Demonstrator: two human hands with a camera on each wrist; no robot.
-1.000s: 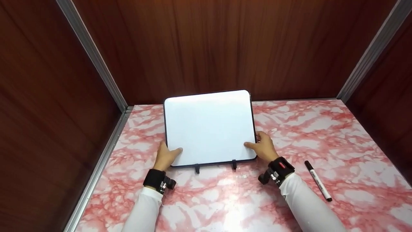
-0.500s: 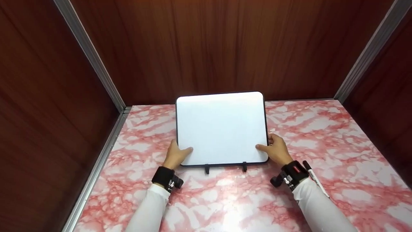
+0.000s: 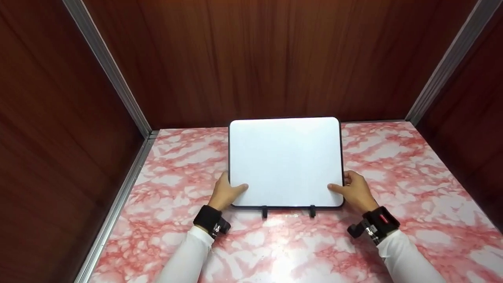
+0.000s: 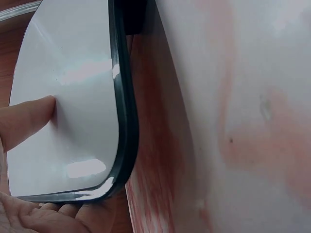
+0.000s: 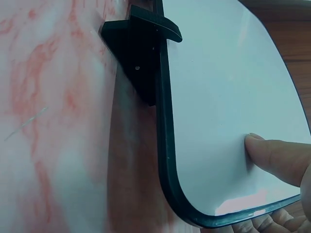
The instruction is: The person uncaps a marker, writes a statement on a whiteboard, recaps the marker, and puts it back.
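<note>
A blank whiteboard [image 3: 287, 161] with rounded corners and a thin black frame leans back at the middle of the table. Black stand hooks [image 3: 265, 212] show under its lower edge, and in the right wrist view one hook [image 5: 155, 24] laps over the frame. My left hand [image 3: 227, 192] grips the lower left side, thumb on the white face and fingers behind the edge. On the lower right side, my right hand [image 3: 355, 192] holds the board the same way. Most of the fingers and the stand's rear are hidden behind the board.
The table [image 3: 169, 236] has a red and white marbled top. A dark wood panel [image 3: 251, 59] rises behind it, with side panels left and right joined by metal corner strips [image 3: 114, 74].
Both hands have shifted the whiteboard and its stand to the right and slightly nearer. Its tilted top edge is now almost level. The marker on the right has become hidden by the right arm.
</note>
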